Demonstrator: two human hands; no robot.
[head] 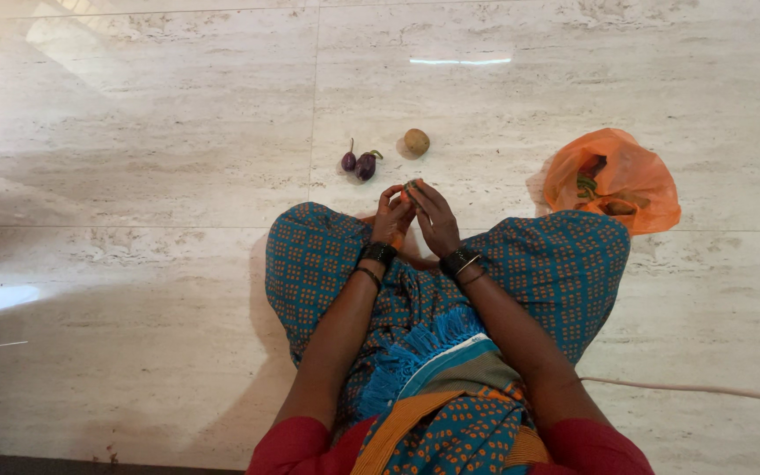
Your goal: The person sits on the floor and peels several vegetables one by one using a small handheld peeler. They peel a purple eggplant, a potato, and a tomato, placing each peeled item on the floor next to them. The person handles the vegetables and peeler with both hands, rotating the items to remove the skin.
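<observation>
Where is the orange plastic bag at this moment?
In the head view, the orange plastic bag lies on the pale stone floor at the person's right, just beyond the right knee, apart from the potato and two small aubergines.

View: head-worn camera | Faced: steeply down at lap and floor point(134, 158) | Range: near, arm's reach | Views: one only

Polished marble floor point(134, 132), two small purple aubergines point(358, 164) beside a brown potato point(416, 141) mid-floor, orange plastic bag point(613, 180) of vegetables toward the right edge, pale cord point(705, 388) lower right
</observation>
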